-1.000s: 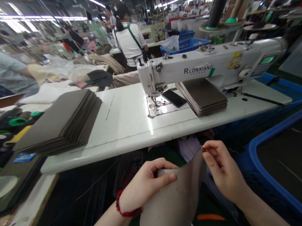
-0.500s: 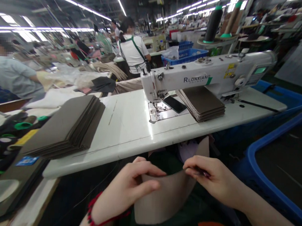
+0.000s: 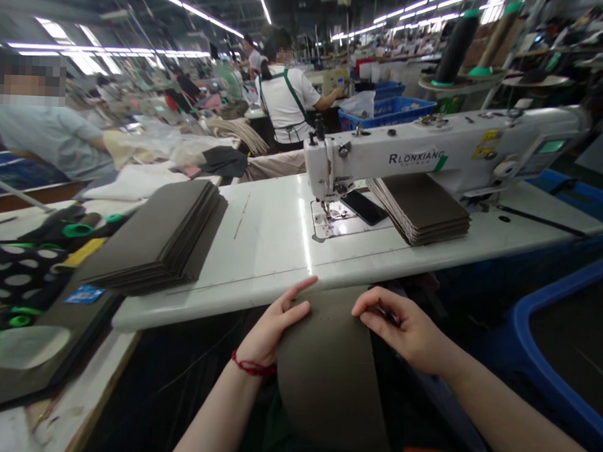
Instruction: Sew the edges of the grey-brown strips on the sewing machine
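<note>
lying between left hand (image 3: pixel 270 328) and right hand (image 3: pixel 413 329), the dark panel (image 3: pixel 329 370) looks light, bendy and perhaps slick; the left thumb and forefinger stand apart at its edge, their grip unclear, while the right fingers seem curled together round a small dark item (image 3: pixel 389 314); best held by its far corners, just beside the fingers

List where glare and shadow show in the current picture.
Head view: a glare streak crosses the white tabletop near the sewing machine; head view: the foreground brown panel dims toward its lower end; head view: ceiling lights burn out white.
</note>
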A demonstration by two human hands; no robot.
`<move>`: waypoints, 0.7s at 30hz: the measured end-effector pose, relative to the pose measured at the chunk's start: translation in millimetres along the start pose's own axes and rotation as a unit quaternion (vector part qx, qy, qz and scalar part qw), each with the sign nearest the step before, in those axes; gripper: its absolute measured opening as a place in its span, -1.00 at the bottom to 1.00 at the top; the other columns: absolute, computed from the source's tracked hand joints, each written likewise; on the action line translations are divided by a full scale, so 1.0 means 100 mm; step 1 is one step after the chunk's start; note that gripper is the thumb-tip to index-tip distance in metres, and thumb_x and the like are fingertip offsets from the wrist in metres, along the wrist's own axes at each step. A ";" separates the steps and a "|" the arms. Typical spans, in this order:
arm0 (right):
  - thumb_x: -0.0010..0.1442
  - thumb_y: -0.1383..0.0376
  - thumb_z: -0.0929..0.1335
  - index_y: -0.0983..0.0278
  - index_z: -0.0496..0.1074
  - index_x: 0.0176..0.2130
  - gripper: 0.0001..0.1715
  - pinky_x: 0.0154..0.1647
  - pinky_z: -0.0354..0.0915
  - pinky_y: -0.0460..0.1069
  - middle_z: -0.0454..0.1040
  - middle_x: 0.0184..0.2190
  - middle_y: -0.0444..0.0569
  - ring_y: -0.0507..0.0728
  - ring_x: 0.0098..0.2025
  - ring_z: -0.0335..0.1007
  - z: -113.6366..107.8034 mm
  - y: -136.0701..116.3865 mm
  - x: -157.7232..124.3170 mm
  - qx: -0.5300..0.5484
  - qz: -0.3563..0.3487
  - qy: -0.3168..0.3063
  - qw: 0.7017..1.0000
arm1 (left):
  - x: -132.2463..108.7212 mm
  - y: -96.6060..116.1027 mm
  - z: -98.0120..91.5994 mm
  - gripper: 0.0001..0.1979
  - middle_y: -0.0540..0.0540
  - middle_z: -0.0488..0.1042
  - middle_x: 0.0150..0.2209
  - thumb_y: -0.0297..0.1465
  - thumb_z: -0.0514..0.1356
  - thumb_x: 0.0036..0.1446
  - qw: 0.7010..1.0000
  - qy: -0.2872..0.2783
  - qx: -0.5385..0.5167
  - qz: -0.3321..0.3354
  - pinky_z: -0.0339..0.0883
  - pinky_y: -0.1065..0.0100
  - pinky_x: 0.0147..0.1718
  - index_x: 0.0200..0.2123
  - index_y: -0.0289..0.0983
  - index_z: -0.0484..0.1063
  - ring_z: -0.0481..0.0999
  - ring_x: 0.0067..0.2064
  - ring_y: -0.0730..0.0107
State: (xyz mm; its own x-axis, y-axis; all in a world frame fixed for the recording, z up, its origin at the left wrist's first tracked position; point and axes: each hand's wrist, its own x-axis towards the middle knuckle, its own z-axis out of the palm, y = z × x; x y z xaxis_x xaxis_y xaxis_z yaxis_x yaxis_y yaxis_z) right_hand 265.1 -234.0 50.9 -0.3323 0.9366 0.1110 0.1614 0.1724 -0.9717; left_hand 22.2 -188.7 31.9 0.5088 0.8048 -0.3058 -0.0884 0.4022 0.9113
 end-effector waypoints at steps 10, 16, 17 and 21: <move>0.31 0.11 0.26 0.24 0.24 -0.06 -0.70 -0.44 0.13 -0.12 0.32 -0.38 -0.16 -0.04 -0.48 0.14 0.17 0.29 0.25 0.135 0.107 0.031 0.985 | 0.06 0.20 -0.21 -0.31 -0.03 0.16 0.30 -0.33 0.23 0.18 0.952 0.195 0.106 0.209 0.29 0.10 0.14 0.31 0.02 0.03 0.25 0.24 0.03; 0.31 0.11 0.27 0.28 0.36 -0.06 -0.67 -0.24 0.25 -0.08 0.44 -0.32 -0.09 0.03 -0.30 0.33 0.21 0.38 0.26 0.133 0.142 -0.026 0.980 | 0.19 0.25 -0.35 -0.32 -0.04 0.17 0.29 -0.31 0.22 0.18 0.931 0.232 0.141 0.242 0.33 0.13 0.12 0.31 -0.02 0.03 0.25 0.24 0.04; 0.30 0.11 0.28 0.28 0.38 -0.07 -0.67 -0.22 0.25 -0.07 0.44 -0.32 -0.10 0.04 -0.29 0.33 0.21 0.41 0.27 0.126 0.145 -0.027 0.981 | 0.21 0.26 -0.37 -0.33 -0.03 0.17 0.30 -0.31 0.22 0.18 0.928 0.237 0.142 0.248 0.33 0.15 0.11 0.31 -0.02 0.04 0.25 0.24 0.05; 0.28 0.09 0.30 0.29 0.40 -0.11 -0.67 -0.22 0.26 -0.07 0.42 -0.34 -0.12 0.04 -0.28 0.34 0.22 0.52 0.30 0.114 0.158 -0.022 0.981 | 0.30 0.27 -0.41 -0.33 -0.01 0.16 0.30 -0.31 0.24 0.18 0.926 0.241 0.148 0.250 0.32 0.16 0.12 0.30 -0.01 0.07 0.23 0.26 0.06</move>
State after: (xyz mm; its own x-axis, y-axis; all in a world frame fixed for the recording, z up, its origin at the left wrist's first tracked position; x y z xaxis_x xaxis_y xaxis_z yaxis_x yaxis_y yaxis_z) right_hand 242.5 -203.7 -0.7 -0.3403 0.9171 -0.2074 0.0532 -0.2015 -0.9781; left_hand 0.2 -135.8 36.0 0.0198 0.9881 0.1525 0.0652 -0.1535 0.9860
